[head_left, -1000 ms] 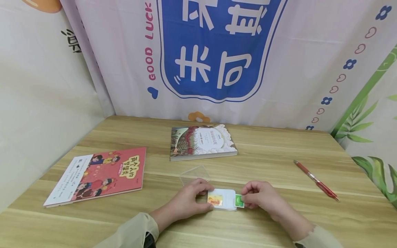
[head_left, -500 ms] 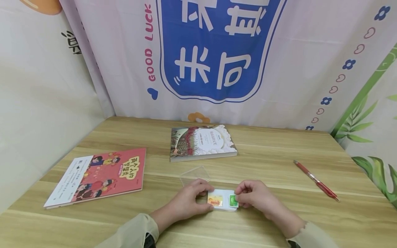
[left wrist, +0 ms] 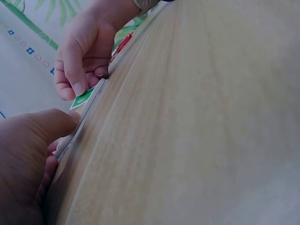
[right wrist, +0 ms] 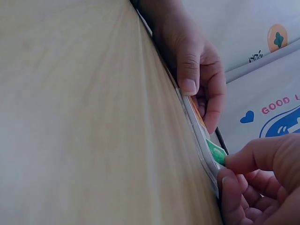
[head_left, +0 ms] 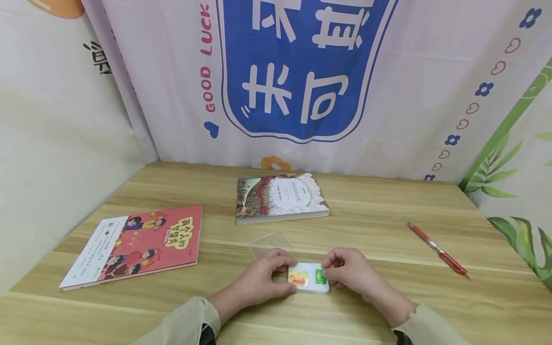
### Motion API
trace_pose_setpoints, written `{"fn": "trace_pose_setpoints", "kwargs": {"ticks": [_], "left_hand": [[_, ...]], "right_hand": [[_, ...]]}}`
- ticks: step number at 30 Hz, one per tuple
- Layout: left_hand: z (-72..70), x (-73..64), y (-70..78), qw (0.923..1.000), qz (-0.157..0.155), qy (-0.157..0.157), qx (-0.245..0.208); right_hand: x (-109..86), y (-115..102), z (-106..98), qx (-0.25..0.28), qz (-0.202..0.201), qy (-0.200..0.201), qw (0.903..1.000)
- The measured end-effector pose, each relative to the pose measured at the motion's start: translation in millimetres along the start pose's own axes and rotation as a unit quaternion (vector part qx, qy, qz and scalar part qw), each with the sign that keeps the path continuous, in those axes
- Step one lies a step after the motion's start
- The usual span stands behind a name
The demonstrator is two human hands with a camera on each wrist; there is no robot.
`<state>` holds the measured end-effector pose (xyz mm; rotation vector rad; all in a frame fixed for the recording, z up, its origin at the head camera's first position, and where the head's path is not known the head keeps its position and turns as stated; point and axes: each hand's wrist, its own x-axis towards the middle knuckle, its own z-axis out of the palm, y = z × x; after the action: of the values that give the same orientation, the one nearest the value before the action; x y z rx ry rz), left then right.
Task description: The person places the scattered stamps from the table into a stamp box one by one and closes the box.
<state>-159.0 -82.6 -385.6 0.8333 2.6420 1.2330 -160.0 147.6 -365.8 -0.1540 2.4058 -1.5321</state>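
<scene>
One green square piece (head_left: 320, 277), pinched at its right side between thumb and finger of the right grip (head_left: 350, 272). Has just slid inward from the right end of the white case (head_left: 312, 275), now wholly above it, which suggests fine alignment rather than carrying. Sits directly left of the right fingertips, a narrow gap short of the yellow sticker (head_left: 298, 279). Looks tilted in the right wrist view; cannot tell whether fully flat. At the case's left end, the left grip (head_left: 262, 278), thumb and fingers holding the sides. Beyond that on the table (head_left: 366, 220), a clear sheet (head_left: 270, 244).
</scene>
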Motion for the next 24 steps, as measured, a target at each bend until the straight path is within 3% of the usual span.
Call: {"fn": "trace_pose_setpoints", "kwargs": {"ticks": [24], "left_hand": [[0.3, 0.4, -2.1, 1.0000, -0.004, -0.003, 0.004]], "right_hand": [[0.2, -4.1, 3.1, -0.006, 0.011, 0.014, 0.9998]]}}
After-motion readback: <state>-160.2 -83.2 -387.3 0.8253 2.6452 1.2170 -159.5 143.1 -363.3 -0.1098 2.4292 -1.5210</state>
